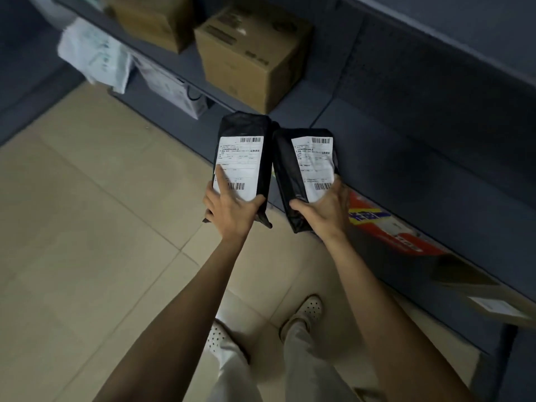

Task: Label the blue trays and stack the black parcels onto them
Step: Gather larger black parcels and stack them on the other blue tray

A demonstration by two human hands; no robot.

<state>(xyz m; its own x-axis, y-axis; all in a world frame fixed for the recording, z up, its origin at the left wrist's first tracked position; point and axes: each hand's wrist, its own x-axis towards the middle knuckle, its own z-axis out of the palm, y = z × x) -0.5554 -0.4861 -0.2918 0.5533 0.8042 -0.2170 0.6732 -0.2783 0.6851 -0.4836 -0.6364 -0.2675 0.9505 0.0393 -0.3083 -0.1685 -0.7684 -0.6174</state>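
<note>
Left hand: the left hand (232, 210) grips the lower end of the left black parcel (243, 158), thumb on the right edge, index finger stretched up over the white shipping label (239, 166), the other fingers wrapped behind.
Right hand: the right hand (324, 210) clasps the lower end of the right black parcel (304, 175), thumb across the dark side face, fingers curled over the bottom of its label (314, 166).
Parcels: both are held in the air, label side up, side by side; their upper corners appear to touch, though the dim light makes that uncertain.
Position: the parcels hang above the edge of a dark grey shelf (391, 146) and the tiled floor (87, 198).
Shelf contents: a cardboard box (249, 56) stands on the shelf just beyond the parcels, with a second box (153, 18) further back; a flat red, blue and yellow package (385, 227) lies to the right of the right hand.
Lower level: white bags (95, 56) sit under the shelf at the far left, blurred.
Person: two bare forearms, pale trousers and white perforated shoes (307, 310) over the tiles.
</note>
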